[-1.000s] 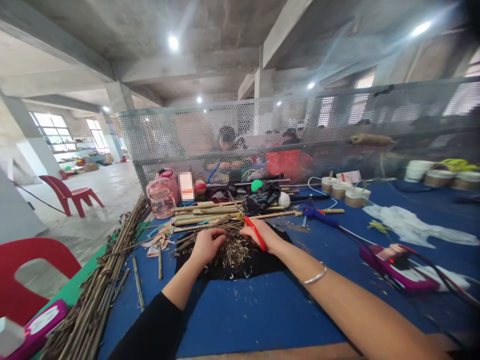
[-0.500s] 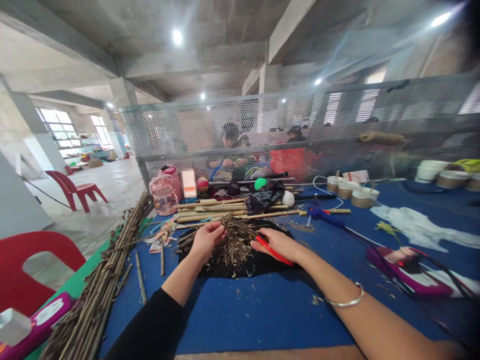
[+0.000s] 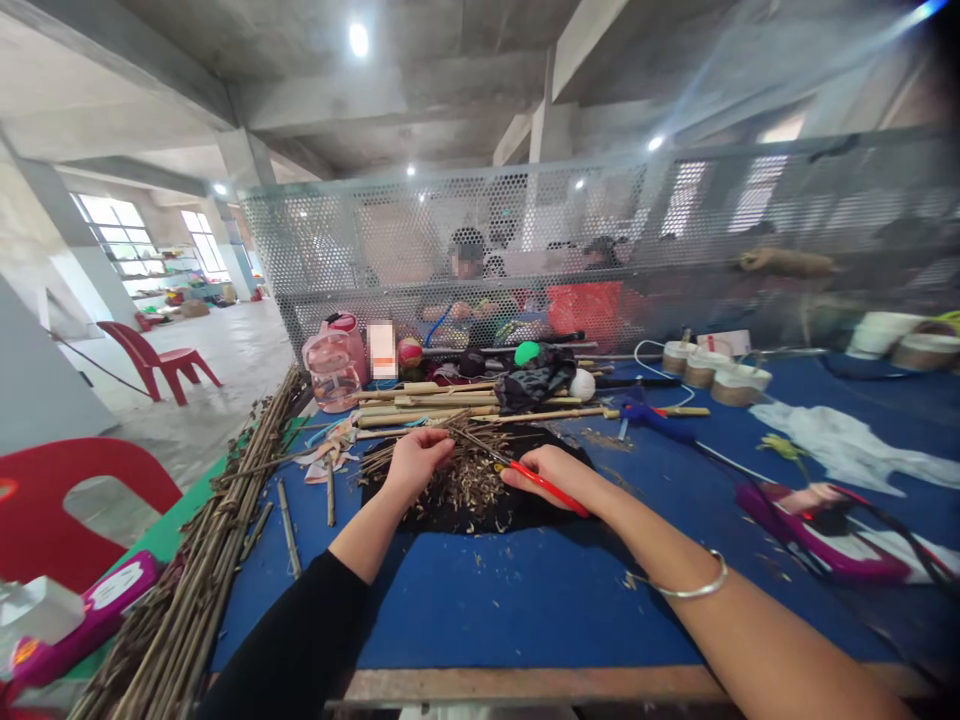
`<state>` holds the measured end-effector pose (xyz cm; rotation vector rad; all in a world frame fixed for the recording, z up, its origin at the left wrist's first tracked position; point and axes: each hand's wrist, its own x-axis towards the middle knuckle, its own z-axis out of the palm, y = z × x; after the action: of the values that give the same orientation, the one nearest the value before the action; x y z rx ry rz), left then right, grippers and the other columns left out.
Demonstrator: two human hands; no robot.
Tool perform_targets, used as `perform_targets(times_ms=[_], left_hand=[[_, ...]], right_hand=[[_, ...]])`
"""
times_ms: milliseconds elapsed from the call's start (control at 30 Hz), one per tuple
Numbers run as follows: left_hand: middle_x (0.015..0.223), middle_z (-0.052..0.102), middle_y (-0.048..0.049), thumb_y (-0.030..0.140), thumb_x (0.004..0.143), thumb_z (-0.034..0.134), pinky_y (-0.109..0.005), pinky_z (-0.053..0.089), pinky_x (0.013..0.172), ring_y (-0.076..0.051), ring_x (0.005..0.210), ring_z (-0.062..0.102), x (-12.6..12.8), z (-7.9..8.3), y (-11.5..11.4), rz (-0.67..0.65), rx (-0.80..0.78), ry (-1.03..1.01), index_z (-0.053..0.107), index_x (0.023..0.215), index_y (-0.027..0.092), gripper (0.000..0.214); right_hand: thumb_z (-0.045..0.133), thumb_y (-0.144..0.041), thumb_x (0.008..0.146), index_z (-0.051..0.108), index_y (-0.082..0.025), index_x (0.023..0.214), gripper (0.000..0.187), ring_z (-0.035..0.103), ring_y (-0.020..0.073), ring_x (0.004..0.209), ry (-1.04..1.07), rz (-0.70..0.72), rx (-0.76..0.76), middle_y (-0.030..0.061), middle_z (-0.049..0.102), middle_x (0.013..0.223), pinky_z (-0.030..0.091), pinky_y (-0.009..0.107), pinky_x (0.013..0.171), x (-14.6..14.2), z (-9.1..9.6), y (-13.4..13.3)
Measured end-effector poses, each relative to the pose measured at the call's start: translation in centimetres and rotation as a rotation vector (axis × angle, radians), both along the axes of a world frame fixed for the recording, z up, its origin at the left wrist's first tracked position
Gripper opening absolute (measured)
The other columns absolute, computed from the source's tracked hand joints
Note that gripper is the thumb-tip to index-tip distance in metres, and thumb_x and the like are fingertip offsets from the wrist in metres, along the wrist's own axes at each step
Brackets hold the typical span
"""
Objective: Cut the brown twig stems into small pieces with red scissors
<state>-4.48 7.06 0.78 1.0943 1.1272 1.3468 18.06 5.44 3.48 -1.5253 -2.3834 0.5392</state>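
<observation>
My right hand [image 3: 559, 472] is closed around red-handled scissors [image 3: 551, 488], whose blades point left toward the fingertips of my other hand. My left hand [image 3: 415, 466] is closed in a pinch on what looks like a thin twig, most of it hidden by the fingers. Beneath both hands lies a black cloth [image 3: 457, 522] on the blue tabletop. A heap of short cut twig pieces [image 3: 480, 492] covers its middle. Longer thin twigs [image 3: 379, 460] lie at its left and back edges.
A long bundle of sticks [image 3: 202, 560] runs along the table's left side. Behind the cloth lie bamboo lengths [image 3: 427, 402], a pink bottle [image 3: 334, 375] and a blue glue gun [image 3: 652, 418]. White-topped pots [image 3: 739, 382] stand at right. A perforated metal screen [image 3: 322, 250] closes the back; people sit beyond it.
The scissors have swung so their blades now show extended toward my left fingertips. Both hands stay over the heap. The camera view has shifted slightly.
</observation>
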Motion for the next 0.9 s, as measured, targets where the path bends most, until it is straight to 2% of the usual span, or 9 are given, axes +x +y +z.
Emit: perform_targets(times_ms=[167,333,433,600,700,900], left_hand=[[0.057,0.06,0.0011,0.025,0.059,0.071,-0.02,0.041,0.048,-0.009,0.048,0.053,-0.2,-0.3,0.0,0.03,0.073,0.229,0.059,0.075,0.014,0.022],[0.055,0.059,0.0006,0.025,0.063,0.067,-0.019,0.037,0.041,-0.008,0.043,0.05,-0.3,-0.4,-0.3,0.04,0.057,0.428,0.061,0.073,0.014,0.015],[0.056,0.06,-0.0003,0.024,0.062,0.068,-0.019,0.039,0.042,-0.009,0.046,0.052,-0.2,-0.3,-0.5,0.029,0.033,0.388,0.061,0.074,0.014,0.017],[0.061,0.062,-0.0004,0.022,0.06,0.072,-0.019,0.043,0.048,-0.01,0.053,0.056,0.2,0.2,-0.5,0.048,-0.036,0.113,0.062,0.083,0.014,0.026],[0.061,0.062,-0.0008,0.023,0.059,0.073,-0.02,0.045,0.053,-0.009,0.054,0.056,0.4,0.3,-0.4,0.019,-0.083,-0.005,0.064,0.08,0.013,0.025],[0.056,0.058,0.0005,0.03,0.057,0.073,-0.02,0.044,0.052,-0.008,0.05,0.052,0.4,0.0,-0.4,0.037,-0.07,0.034,0.064,0.068,0.013,0.022]], right_hand=[[0.039,-0.077,0.066,0.047,-0.015,0.045,0.066,0.02,0.0065,0.045,-0.074,-0.001,-0.027,-0.0036,0.027,0.045,0.016,0.023,0.043,0.0,0.2,0.0],[0.042,-0.073,0.068,0.054,-0.016,0.047,0.062,0.029,0.0076,0.041,-0.073,0.029,-0.096,-0.0013,0.038,0.041,0.023,0.023,0.043,0.0,0.3,-0.1],[0.041,-0.073,0.069,0.055,-0.016,0.046,0.063,0.034,0.0089,0.041,-0.022,0.028,-0.1,-0.0007,0.04,0.04,0.027,0.023,0.044,-0.1,0.4,-0.3],[0.034,-0.076,0.069,0.055,-0.015,0.048,0.068,0.035,0.0091,0.04,0.079,-0.046,-0.12,-0.0014,0.037,0.038,0.026,0.023,0.044,-0.7,1.0,-1.0],[0.033,-0.077,0.068,0.056,-0.014,0.049,0.07,0.034,0.0084,0.04,0.093,-0.036,-0.125,-0.0019,0.036,0.037,0.025,0.022,0.043,-0.9,1.3,-1.4],[0.038,-0.078,0.066,0.056,-0.015,0.051,0.067,0.035,0.0091,0.042,0.058,-0.026,-0.135,-0.0017,0.038,0.04,0.026,0.022,0.045,-0.7,1.0,-1.2]])
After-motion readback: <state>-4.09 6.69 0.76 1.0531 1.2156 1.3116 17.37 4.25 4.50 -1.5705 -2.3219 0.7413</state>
